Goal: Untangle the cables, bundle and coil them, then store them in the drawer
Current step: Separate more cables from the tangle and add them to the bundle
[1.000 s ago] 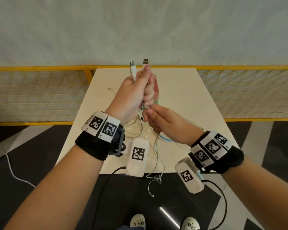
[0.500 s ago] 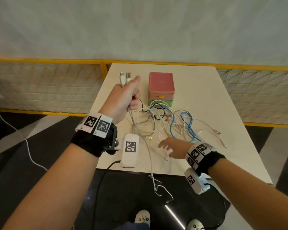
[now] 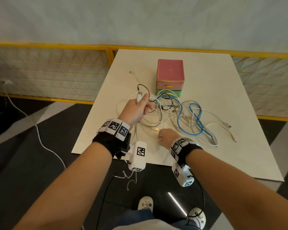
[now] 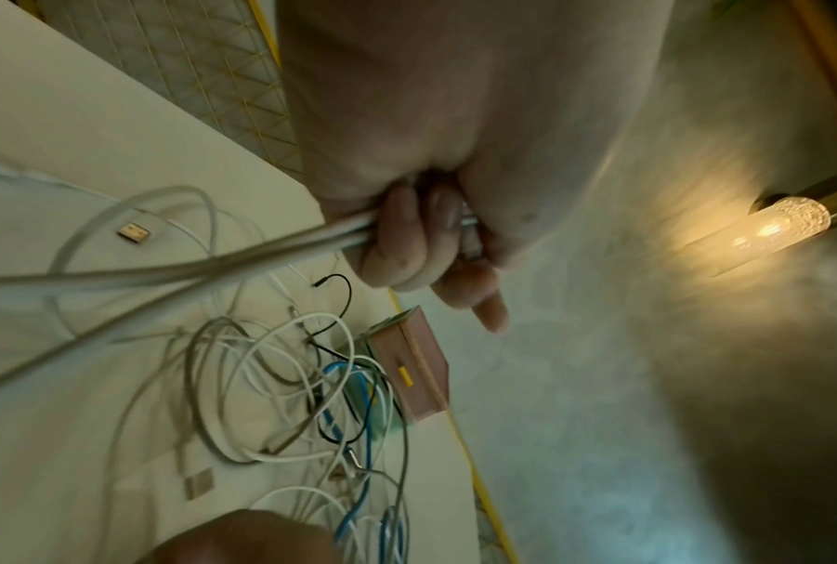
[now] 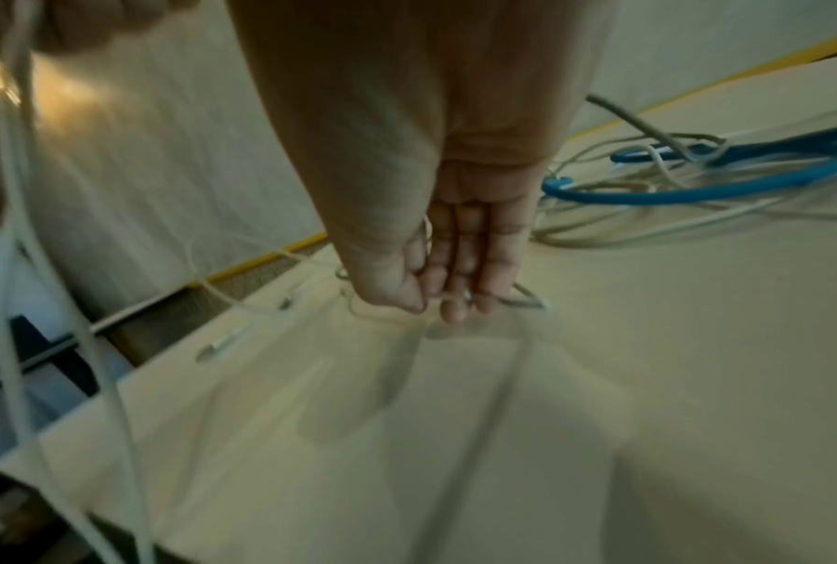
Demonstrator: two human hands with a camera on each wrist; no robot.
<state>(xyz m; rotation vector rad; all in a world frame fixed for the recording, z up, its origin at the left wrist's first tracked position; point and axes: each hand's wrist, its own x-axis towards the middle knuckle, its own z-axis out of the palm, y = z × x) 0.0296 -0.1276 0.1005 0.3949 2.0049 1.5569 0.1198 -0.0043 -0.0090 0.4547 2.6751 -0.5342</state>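
A tangle of white, grey, black and blue cables [image 3: 181, 113] lies on the white table [image 3: 239, 155] in front of a small drawer unit [image 3: 170, 72] with a pink top and a green lower drawer. My left hand [image 3: 142, 103] grips a doubled white cable [image 4: 213, 263] just above the tangle's left side, and its USB plug [image 3: 139, 95] sticks up out of the fist. My right hand [image 3: 160, 137] is low at the table's front, with thumb and fingertips [image 5: 454, 309] closed on a thin grey-white cable [image 5: 527, 303]. That view is blurred.
A blue cable [image 5: 696, 190] loops to the right of my right hand. Loose plugs [image 4: 136, 232] lie on the table. Part of a white cable [image 3: 131, 178] hangs off the front edge. A yellow rail [image 3: 56, 46] runs behind the table, and a wall lamp [image 4: 768, 229] glows.
My left hand came down from chest height to just above the tangle, still holding the cable ends. My right hand let go under it, dropped to the table and closed its fingers.
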